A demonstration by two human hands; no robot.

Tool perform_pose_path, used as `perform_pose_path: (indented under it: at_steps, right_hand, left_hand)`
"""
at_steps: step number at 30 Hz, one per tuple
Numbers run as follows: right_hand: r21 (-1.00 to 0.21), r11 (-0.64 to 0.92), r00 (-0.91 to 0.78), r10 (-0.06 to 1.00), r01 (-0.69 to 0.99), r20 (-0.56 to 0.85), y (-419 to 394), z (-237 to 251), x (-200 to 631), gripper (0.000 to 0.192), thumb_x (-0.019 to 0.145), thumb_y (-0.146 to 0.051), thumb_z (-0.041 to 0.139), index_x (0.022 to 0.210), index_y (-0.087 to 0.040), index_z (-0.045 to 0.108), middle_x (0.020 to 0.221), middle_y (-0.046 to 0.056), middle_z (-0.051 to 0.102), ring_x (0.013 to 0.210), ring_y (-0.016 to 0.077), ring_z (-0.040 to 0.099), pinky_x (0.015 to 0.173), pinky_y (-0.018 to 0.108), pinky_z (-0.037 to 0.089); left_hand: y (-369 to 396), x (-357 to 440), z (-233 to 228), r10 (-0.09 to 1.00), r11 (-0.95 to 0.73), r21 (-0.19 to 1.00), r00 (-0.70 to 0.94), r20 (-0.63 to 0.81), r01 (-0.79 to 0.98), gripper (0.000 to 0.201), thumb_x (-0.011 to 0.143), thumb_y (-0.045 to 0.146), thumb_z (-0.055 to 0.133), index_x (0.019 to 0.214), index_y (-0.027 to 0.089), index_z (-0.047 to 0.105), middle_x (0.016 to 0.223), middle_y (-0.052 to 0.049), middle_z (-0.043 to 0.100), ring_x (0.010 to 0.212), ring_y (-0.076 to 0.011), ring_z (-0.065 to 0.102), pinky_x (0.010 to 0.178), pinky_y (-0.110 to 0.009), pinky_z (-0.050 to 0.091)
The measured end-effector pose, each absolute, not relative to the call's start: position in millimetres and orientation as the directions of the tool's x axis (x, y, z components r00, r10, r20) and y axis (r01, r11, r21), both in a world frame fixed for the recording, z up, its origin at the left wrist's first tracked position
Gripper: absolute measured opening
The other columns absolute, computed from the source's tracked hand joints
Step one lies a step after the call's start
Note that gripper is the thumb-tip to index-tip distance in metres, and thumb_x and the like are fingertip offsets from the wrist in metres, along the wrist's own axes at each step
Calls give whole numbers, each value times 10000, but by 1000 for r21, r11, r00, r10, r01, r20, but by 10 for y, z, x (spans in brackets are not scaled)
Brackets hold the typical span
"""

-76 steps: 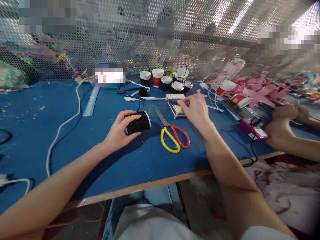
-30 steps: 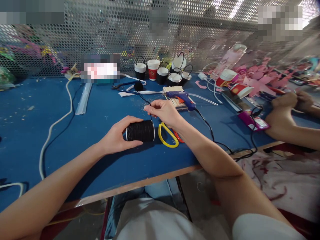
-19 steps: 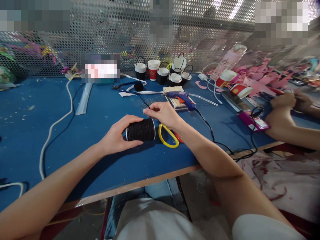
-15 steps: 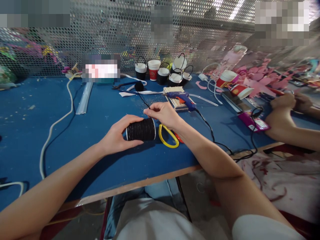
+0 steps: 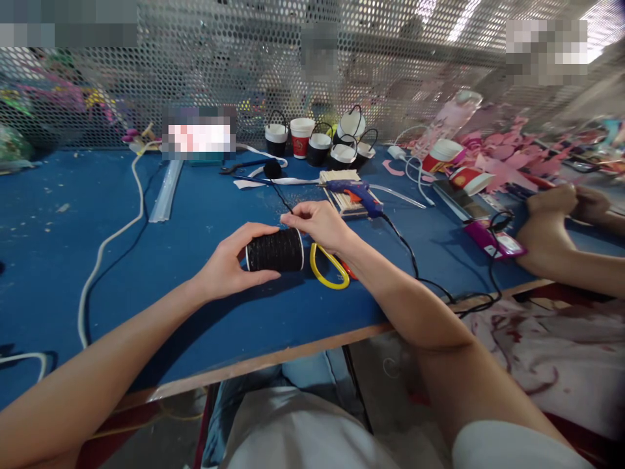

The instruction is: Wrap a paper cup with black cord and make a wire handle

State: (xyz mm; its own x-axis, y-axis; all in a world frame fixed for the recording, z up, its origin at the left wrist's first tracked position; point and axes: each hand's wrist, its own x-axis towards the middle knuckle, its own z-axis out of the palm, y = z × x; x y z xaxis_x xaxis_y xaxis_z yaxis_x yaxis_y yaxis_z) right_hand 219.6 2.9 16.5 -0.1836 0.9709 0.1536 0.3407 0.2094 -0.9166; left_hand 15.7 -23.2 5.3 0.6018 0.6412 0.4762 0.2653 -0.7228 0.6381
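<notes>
Left hand [image 5: 227, 267] wraps the spool [image 5: 274, 249] of black cord, thumb on top, fingers under, clamped on it; spool lies on its side on the blue desk [image 5: 195, 215], roughly centre. Right hand [image 5: 319, 225] sits at 2 o'clock of the spool, just beside it, fingertips pinched together on the cord [image 5: 282, 197], a thin black strand. Cord runs from the pinch toward 11 o'clock up to a small black ball [image 5: 272, 169] further back on the desk.

Scissors [image 5: 332, 267] with yellow and red handles lie at 3 o'clock of the spool, partly under the right wrist. Blue glue gun [image 5: 355, 191] rests on a pile of wooden sticks [image 5: 339, 176] at 1 o'clock, its black cable [image 5: 415, 264] trailing toward the desk's near edge. Row of black and white cups [image 5: 317, 144] stands at 12 o'clock by the mesh wall [image 5: 244, 65]. White cable [image 5: 110, 241] curves across the desk at 9 o'clock.

Another person's hands [image 5: 561, 208] rest together at 3 o'clock, well apart, near a magenta phone [image 5: 493, 240] and pink paper cutouts [image 5: 502, 166].
</notes>
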Motion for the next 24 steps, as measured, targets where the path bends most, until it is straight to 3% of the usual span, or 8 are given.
perform_pose_path:
  at_steps: [14, 18, 22, 24]
  right_hand:
    - [-924, 165, -207, 974, 346, 96, 42, 144, 2187, 367, 688, -491, 636, 599, -146, 546, 475, -56, 412, 448, 50, 311, 443, 216, 231]
    - [-926, 120, -204, 978, 357, 49, 75, 173, 2215, 378, 711, -511, 610, 667, -136, 592, 533, -25, 488, 473, 61, 388, 453, 210, 301]
    - [-917, 152, -125, 986, 369, 113, 27, 350, 2303, 466, 781, -577, 484, 721, -131, 602, 684, 42, 591, 575, 85, 497, 514, 214, 388]
    - [-918, 165, -205, 974, 361, 94, -42, 442, 2324, 497, 800, -592, 434, 710, -136, 613, 686, 47, 599, 592, 92, 506, 525, 220, 391]
  left_hand:
    - [-234, 163, 46, 641, -725, 635, 599, 481, 266, 577, 679, 312, 712, 1193, 205, 471, 1137, -85, 550, 1046, -206, 529, 913, -363, 434]
    - [-207, 159, 38, 615, -760, 601, 572, 543, 247, 575, 682, 301, 710, 1194, 212, 465, 1160, -94, 540, 1076, -216, 517, 938, -389, 423]
    - [-170, 150, 6, 639, -756, 598, 500, 585, 267, 574, 684, 306, 706, 1198, 222, 465, 1168, -102, 522, 1103, -237, 499, 954, -433, 411]
    - [-156, 144, -10, 645, -754, 596, 482, 593, 275, 579, 682, 305, 708, 1201, 228, 464, 1156, -98, 522, 1091, -240, 505, 941, -435, 422]
